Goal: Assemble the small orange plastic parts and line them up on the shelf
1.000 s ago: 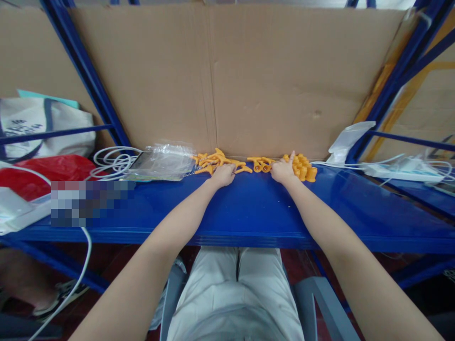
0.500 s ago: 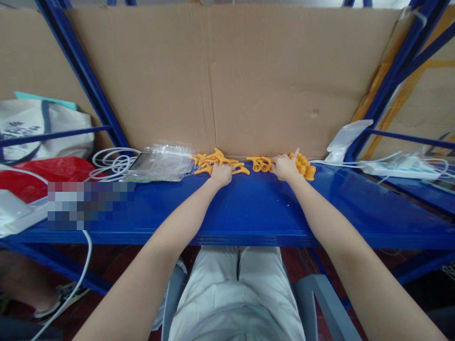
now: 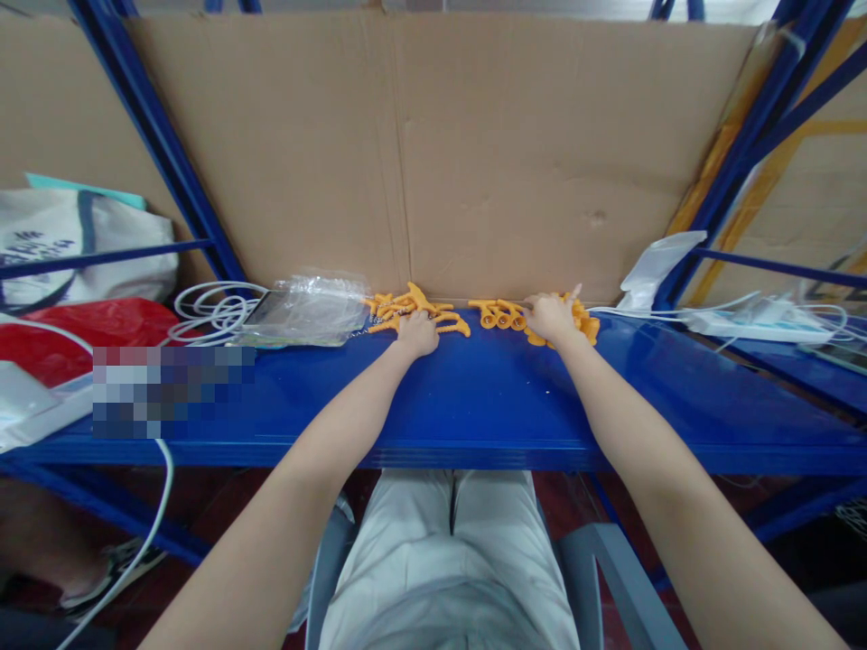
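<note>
My left hand (image 3: 418,332) rests with curled fingers at the front of a tangled pile of orange-yellow plastic pieces (image 3: 416,296), some curved and toothed, with thin chain among them. Whether it grips one is hidden. Right of it stands a short row of orange-yellow pieces with round, ring-like ends (image 3: 502,320). My right hand (image 3: 550,318) is spread over the left part of a heap of similar orange-yellow pieces (image 3: 583,323). One finger reaches left towards the row's end and another sticks up. Its other fingertips are hidden.
Clear plastic bags (image 3: 315,307) and coiled white cable (image 3: 217,311) lie left on the blue shelf (image 3: 467,397). A cardboard sheet (image 3: 542,162) forms the back wall. White power strips (image 3: 759,323) sit at right. A person's leg (image 3: 60,542) shows low left.
My right hand has shifted slightly right, its fingers changing pose. A third ring-ended piece now shows clearly at the row's right end. My left hand has barely moved.
</note>
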Available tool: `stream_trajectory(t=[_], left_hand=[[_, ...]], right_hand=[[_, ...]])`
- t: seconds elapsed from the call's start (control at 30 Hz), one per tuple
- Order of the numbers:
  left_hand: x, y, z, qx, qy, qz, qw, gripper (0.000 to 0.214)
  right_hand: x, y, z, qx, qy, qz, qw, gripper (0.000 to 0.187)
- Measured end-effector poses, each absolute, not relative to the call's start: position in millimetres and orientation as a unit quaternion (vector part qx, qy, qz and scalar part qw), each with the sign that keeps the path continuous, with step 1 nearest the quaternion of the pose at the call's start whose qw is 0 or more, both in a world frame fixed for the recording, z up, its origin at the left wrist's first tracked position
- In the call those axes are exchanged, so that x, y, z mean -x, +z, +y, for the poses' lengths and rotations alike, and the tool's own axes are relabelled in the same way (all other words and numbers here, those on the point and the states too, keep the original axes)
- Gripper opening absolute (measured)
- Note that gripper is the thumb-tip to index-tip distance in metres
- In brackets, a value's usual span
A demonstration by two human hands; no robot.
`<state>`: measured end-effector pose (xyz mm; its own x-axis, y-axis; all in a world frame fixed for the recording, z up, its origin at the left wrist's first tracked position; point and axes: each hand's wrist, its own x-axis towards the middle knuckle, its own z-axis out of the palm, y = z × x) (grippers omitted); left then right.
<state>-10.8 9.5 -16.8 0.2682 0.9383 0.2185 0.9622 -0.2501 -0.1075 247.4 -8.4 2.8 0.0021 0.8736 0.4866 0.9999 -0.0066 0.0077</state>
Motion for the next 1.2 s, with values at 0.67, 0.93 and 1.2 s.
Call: stream_trajectory(t=[0.67, 0.93, 1.2], left_hand=[[10, -16, 10, 0.824, -0.162, -0.534, 0.095, 0.02], [4, -25, 23, 0.892, -0.216, -0.395, 0.042, 0.027], [18, -39, 44, 0.918, -0.158, -0.364, 0.027, 0.05]], right_hand=[[-259, 16, -11, 0.742, -0.124, -0.651, 0.104, 0.035], [-254, 12, -12, 0.743, -0.139, -0.645, 0.112, 0.031], [-246, 18, -20, 0.717, -0.175, -0.657, 0.152, 0.032]])
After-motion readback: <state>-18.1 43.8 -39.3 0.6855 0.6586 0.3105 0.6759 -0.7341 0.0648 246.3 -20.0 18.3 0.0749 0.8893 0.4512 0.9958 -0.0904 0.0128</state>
